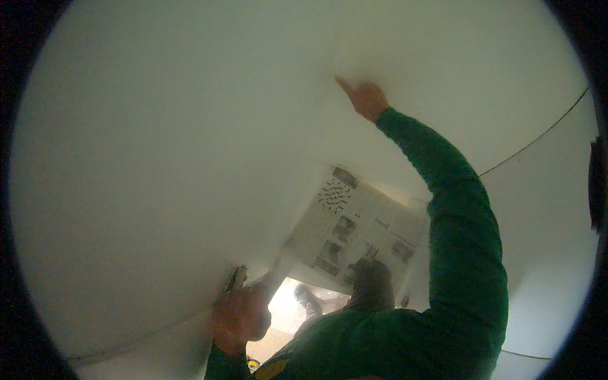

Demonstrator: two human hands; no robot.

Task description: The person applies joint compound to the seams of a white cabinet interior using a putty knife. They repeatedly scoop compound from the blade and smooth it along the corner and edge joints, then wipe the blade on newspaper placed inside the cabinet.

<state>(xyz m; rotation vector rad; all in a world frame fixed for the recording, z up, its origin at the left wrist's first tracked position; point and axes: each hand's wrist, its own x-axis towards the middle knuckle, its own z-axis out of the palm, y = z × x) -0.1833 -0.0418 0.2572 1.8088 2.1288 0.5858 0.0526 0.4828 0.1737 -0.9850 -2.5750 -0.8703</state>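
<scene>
My right hand (365, 99) is stretched far up and ahead, at the end of a green sleeve. Its index finger extends onto the pale wall (190, 139), while the other fingers look curled; nothing shows in it. Low on the left, my left hand (242, 313) is closed beside the wall. A narrow dark piece (238, 278) sticks up at its fingertips, too dim to name. Between the hands, farther down, lies a printed newspaper sheet (373, 218).
One dark shoe (373, 275) of mine is over the newspaper's near edge; my other foot (305, 296) shows on a brightly lit floor patch (288, 310). Pale surfaces surround me on both sides. A thin dark line (538, 137) curves across the right one. A dark object (595, 183) sits at the right rim.
</scene>
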